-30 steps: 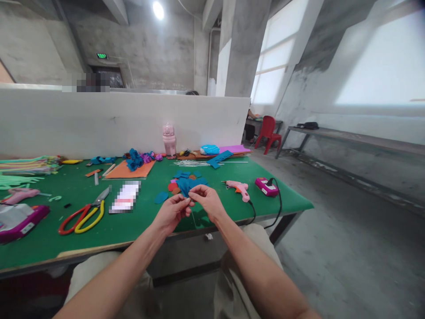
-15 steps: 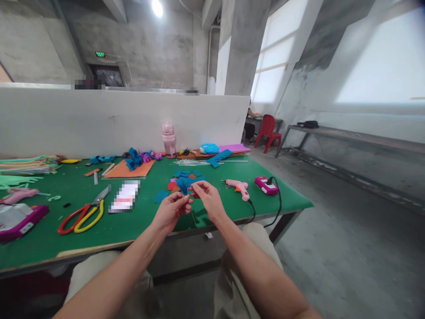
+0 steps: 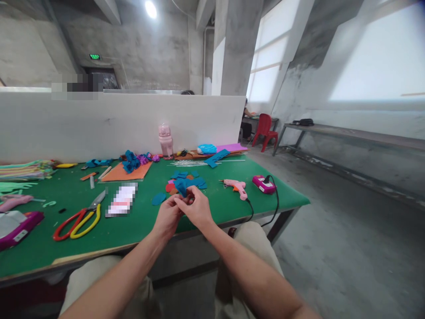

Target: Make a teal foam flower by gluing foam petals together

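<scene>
Above the table's front part, my left hand [image 3: 167,216] is closed around the lower end of a blue paper flower [image 3: 181,186]. My right hand [image 3: 197,207] overlaps it, with thumb and fingers pinched at the flower's base. The fingers hide the stem. Just behind the hands lie blue cut petals [image 3: 198,182], along with a red piece [image 3: 170,188] and some brown ones. A single blue petal [image 3: 159,199] lies apart, to the left of the pile. The pink glue gun [image 3: 236,187] rests to the right of my hands.
Red-and-yellow-handled scissors [image 3: 81,220] and a blurred-out white rectangle [image 3: 122,199] lie left on the green table [image 3: 139,230]. A corded purple box [image 3: 264,184] sits at right. Thin wires [image 3: 186,163], a pink bottle [image 3: 165,141] and orange sheets [image 3: 128,172] lie before the white partition [image 3: 133,122].
My right hand has come down and left, closing over my left fingers. The wire stem that showed below the hands is now hidden. The view has shifted slightly.
</scene>
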Available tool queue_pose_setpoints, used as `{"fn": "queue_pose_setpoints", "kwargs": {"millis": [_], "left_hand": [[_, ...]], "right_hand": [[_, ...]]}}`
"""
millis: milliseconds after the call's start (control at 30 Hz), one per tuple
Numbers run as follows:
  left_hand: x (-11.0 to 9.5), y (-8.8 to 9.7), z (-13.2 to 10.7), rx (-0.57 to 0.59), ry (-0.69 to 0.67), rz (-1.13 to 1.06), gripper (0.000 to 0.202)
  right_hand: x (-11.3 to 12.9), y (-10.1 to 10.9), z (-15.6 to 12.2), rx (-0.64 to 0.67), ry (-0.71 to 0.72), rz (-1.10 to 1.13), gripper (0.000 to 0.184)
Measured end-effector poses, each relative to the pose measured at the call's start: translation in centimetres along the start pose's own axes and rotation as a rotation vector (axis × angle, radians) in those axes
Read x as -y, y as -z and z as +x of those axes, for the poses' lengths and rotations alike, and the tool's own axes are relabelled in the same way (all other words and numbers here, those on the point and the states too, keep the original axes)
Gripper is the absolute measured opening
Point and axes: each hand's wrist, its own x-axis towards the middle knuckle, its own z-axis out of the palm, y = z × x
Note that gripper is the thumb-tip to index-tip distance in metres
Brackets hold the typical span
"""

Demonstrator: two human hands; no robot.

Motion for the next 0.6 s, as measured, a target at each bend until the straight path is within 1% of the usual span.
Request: {"fn": "queue_pose_setpoints", "kwargs": {"millis": [100,300,600], "left_hand": [[0.0,-0.09,-0.13,0.025,-0.003,0.029,0.021],[-0.27,-0.06,-0.16,0.008,0.016,0.038,0.02],[-0.64,-0.03,-0.29,0.034,0.031,0.039,0.022]], "right_hand": [[0.12,0.19,0.06,-0.019,-0.005,0.006,0.023],[0.18,0.58,0.13,-0.006,-0.003,0.052,0.013],[0.01,0.77,0.3,0.018,0.014,0.121,0.014]]}}
